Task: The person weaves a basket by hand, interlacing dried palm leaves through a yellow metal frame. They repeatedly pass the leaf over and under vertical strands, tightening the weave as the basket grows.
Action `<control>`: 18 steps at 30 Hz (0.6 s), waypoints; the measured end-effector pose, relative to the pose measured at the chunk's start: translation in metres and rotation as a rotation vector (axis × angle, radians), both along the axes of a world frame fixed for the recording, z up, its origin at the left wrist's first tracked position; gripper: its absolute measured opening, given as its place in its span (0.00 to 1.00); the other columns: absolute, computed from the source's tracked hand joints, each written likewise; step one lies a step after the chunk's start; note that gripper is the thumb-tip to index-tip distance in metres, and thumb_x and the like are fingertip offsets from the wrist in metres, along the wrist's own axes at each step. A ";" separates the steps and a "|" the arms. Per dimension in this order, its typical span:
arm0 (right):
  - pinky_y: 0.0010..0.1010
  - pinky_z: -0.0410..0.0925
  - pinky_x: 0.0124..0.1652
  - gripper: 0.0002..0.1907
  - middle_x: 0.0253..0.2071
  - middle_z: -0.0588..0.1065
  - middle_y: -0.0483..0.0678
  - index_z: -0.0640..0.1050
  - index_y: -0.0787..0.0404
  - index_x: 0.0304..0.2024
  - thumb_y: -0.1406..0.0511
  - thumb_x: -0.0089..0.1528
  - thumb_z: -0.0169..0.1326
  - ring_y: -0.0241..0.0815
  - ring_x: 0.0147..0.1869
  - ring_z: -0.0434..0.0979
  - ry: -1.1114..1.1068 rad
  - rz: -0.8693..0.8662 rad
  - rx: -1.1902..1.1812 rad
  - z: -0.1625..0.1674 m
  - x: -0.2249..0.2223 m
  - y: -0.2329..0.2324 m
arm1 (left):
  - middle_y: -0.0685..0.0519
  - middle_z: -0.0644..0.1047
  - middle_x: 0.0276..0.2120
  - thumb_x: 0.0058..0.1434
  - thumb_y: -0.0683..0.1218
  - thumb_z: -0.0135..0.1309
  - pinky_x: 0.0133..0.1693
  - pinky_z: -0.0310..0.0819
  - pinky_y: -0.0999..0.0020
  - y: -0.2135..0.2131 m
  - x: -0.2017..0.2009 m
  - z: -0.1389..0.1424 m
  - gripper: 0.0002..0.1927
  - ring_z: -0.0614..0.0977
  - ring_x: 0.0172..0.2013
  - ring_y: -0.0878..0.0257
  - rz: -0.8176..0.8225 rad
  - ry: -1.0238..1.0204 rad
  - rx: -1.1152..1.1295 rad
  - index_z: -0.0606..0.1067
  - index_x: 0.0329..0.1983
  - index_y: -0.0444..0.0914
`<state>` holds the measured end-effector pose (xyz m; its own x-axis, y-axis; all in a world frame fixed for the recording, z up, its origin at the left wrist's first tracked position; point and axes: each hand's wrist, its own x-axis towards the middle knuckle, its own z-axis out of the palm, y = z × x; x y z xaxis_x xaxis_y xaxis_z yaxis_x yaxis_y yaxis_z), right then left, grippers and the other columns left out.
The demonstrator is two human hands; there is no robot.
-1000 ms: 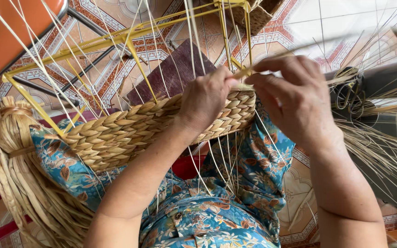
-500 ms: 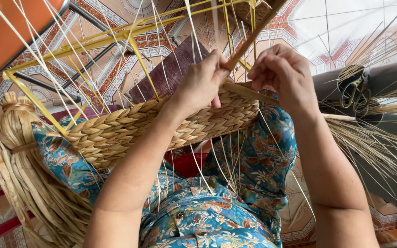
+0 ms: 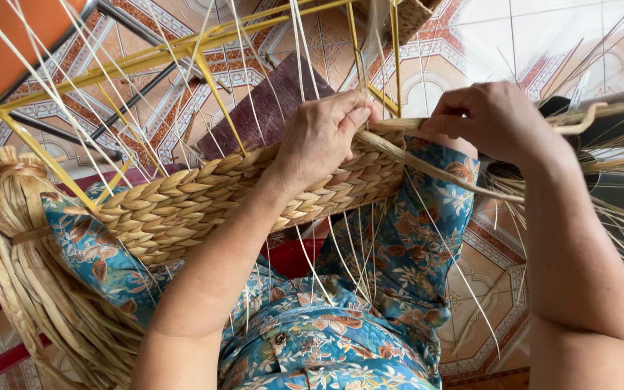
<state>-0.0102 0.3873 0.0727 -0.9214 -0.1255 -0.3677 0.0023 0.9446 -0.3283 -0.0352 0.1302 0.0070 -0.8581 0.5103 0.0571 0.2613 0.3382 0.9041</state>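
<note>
Tan woven basket, yellow frame, blue floral clothing.

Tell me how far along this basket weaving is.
Done: several braided rows form a woven band along the lower part of the yellow frame. In hand: the left hand presses on the band's top edge while the right hand pinches a straw strand at that edge. Left: the thin upright strands above the band stand bare, unwoven up to the frame's top.

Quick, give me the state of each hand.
Left hand: fingers pressed on the woven band.
Right hand: closed on a straw strand.
</note>
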 end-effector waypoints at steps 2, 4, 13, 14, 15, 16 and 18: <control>0.37 0.70 0.29 0.18 0.27 0.81 0.50 0.85 0.54 0.38 0.48 0.63 0.60 0.44 0.28 0.80 -0.178 -0.170 -0.009 -0.009 -0.002 0.001 | 0.50 0.83 0.38 0.73 0.46 0.47 0.19 0.82 0.76 0.001 0.004 -0.001 0.10 0.84 0.23 0.69 0.047 -0.049 0.146 0.78 0.44 0.38; 0.37 0.71 0.34 0.18 0.33 0.81 0.48 0.84 0.54 0.40 0.48 0.63 0.60 0.42 0.32 0.80 -0.028 -0.079 0.034 -0.010 0.003 0.003 | 0.46 0.82 0.42 0.73 0.46 0.47 0.18 0.83 0.77 -0.001 0.009 -0.002 0.10 0.85 0.24 0.68 0.122 -0.028 0.229 0.77 0.46 0.36; 0.43 0.59 0.63 0.13 0.47 0.79 0.39 0.84 0.50 0.42 0.53 0.60 0.62 0.42 0.55 0.75 0.466 0.256 0.059 0.013 0.059 -0.028 | 0.42 0.77 0.51 0.73 0.44 0.51 0.28 0.85 0.81 -0.001 0.025 0.004 0.20 0.84 0.32 0.68 -0.034 0.083 0.276 0.64 0.64 0.32; 0.44 0.59 0.65 0.11 0.46 0.79 0.38 0.84 0.50 0.42 0.55 0.61 0.61 0.42 0.56 0.75 0.501 0.310 0.094 0.016 0.058 -0.031 | 0.44 0.77 0.51 0.68 0.44 0.53 0.24 0.84 0.82 0.002 0.021 0.005 0.21 0.84 0.29 0.69 -0.107 -0.046 0.224 0.66 0.61 0.34; 0.44 0.58 0.66 0.09 0.47 0.79 0.39 0.83 0.50 0.42 0.56 0.64 0.61 0.42 0.56 0.75 0.530 0.278 0.113 0.020 0.056 -0.032 | 0.47 0.76 0.52 0.63 0.44 0.56 0.19 0.83 0.82 0.006 0.016 0.005 0.22 0.84 0.25 0.71 -0.182 -0.169 0.172 0.67 0.59 0.36; 0.44 0.57 0.67 0.07 0.48 0.79 0.40 0.83 0.51 0.42 0.57 0.66 0.60 0.41 0.56 0.75 0.555 0.249 0.127 0.025 0.054 -0.033 | 0.49 0.77 0.42 0.66 0.44 0.55 0.18 0.80 0.80 0.010 0.012 0.005 0.16 0.82 0.22 0.70 -0.157 -0.065 0.080 0.69 0.55 0.37; 0.43 0.58 0.66 0.05 0.48 0.79 0.43 0.83 0.53 0.42 0.61 0.68 0.59 0.42 0.55 0.74 0.655 0.233 0.112 0.031 0.051 -0.038 | 0.54 0.79 0.21 0.71 0.44 0.53 0.14 0.73 0.76 0.023 0.014 0.002 0.05 0.78 0.15 0.69 -0.095 0.120 -0.107 0.73 0.47 0.39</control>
<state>0.0413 0.3495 0.1035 -0.9114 -0.3403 0.2313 -0.3691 0.9247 -0.0937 -0.0208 0.1529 0.0093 -0.7961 0.5974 0.0970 0.4004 0.3997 0.8246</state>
